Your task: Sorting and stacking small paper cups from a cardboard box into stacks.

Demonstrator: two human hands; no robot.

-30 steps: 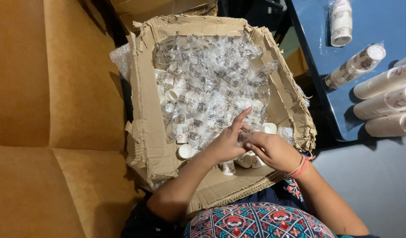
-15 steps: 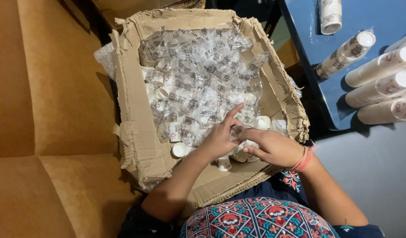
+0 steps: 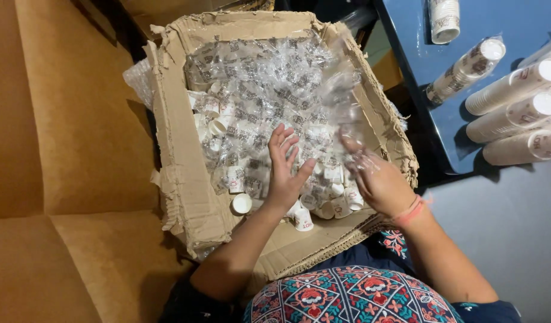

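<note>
Over the torn brown cardboard box (image 3: 179, 179), our left hand (image 3: 284, 170) hovers with fingers spread, empty. Our right hand (image 3: 377, 179) pinches a clear plastic sleeve (image 3: 341, 101) above the small white paper cups (image 3: 323, 203); best lifted slowly.

Both arms are bare from the fingers (image 3: 285, 142) back past the elbows, no sleeves showing on either forearm. The left hand (image 3: 284, 173) carries no ring, no band. Behind the right hand (image 3: 380, 182), just back from its fingers at the wrist, sits a thin pink-orange wristband (image 3: 410, 210). Further back, the patterned garment (image 3: 353, 296): rounded mosaic print in teal, red, white and dark blue, with a dark navy cloth edge beside it.
</note>
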